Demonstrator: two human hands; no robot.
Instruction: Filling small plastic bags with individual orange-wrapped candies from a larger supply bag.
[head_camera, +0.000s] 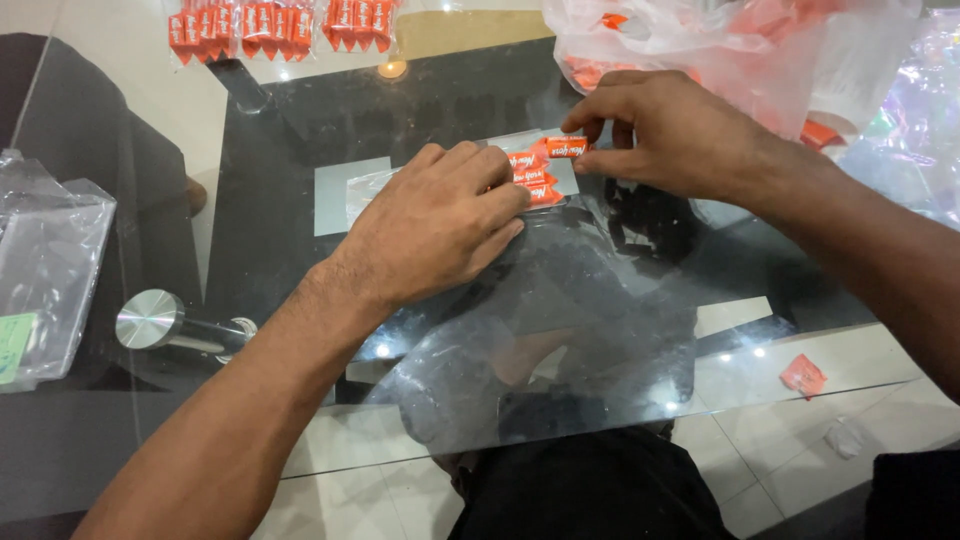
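Right hand (670, 135) pinches an orange candy (566, 147) between fingertips; left hand (435, 225), fingers flat together, presses a clear bag (365, 188) holding more orange candies (535, 180).

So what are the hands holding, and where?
Right hand pinches an orange sachet by its right end; left hand presses flat on the clear bag.

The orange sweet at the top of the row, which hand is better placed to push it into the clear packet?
The right hand, probably. Its fingertips already pinch the orange sweet at the clear packet, while the left hand lies flat on the other sweets, holding them down.
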